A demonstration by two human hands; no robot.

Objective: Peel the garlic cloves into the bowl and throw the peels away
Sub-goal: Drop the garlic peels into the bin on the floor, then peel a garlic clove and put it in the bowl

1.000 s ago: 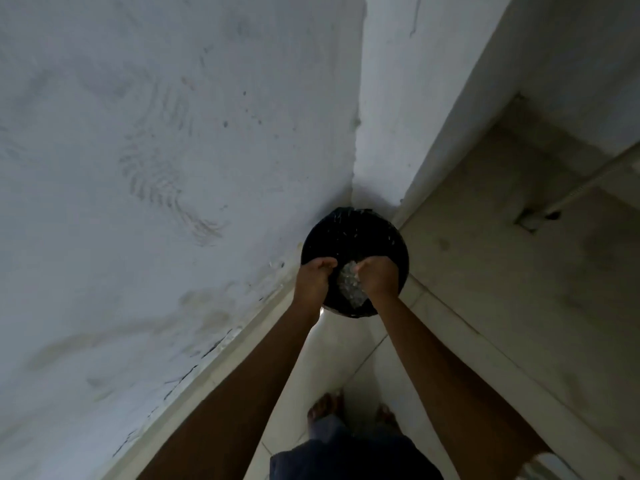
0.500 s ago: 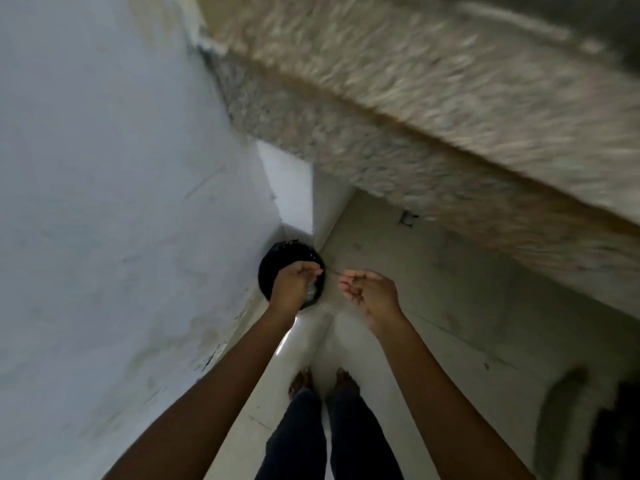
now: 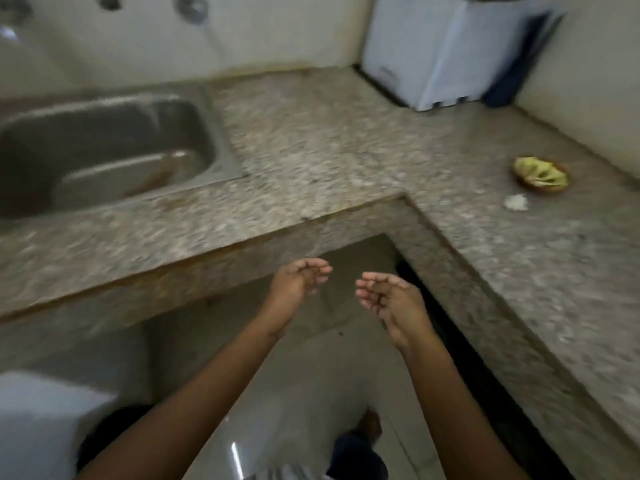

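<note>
My left hand (image 3: 299, 280) and my right hand (image 3: 389, 297) are raised side by side in front of the granite counter (image 3: 311, 140), palms turned up, fingers loosely curled, holding nothing. A brown bowl (image 3: 541, 174) with pale yellow-green contents sits on the counter at the far right. A small white clump (image 3: 516, 202), perhaps garlic or peel, lies just in front of it. The black bin (image 3: 104, 431) shows only as a dark shape at the lower left, behind my left forearm.
A steel sink (image 3: 104, 147) is set into the counter at the left. A white and blue appliance (image 3: 450, 46) stands in the back right corner. The counter is L-shaped, with tiled floor (image 3: 311, 393) below and my feet near the bottom edge.
The view swung up from the black bin by the wall to the counter. My hands left the bin, where they had held peels over it, and now hang with nothing in them.
</note>
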